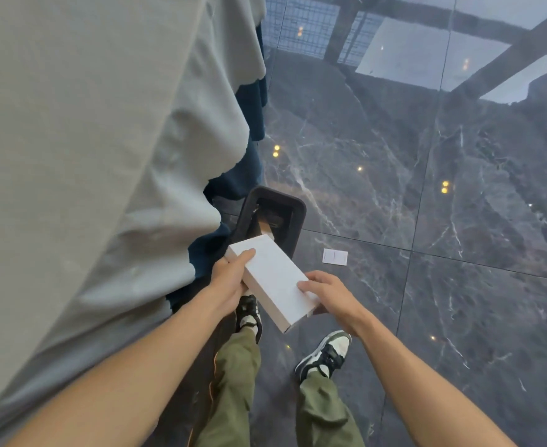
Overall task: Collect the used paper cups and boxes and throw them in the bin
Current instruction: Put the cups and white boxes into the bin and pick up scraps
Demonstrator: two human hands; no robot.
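Head view: two hands (230, 279) (328, 293) clasp one box (273, 279).

One long white box (273, 280), held between two hands: the left hand (230, 279) at its far end and the right hand (328, 293) at its near end. One black bin (298, 217) on the floor. One small white card (335, 256) lying on the floor tiles. One table (88, 156) draped in grey cloth. Two sneakers: one (249, 314) under the box, one (325, 354) to its right.
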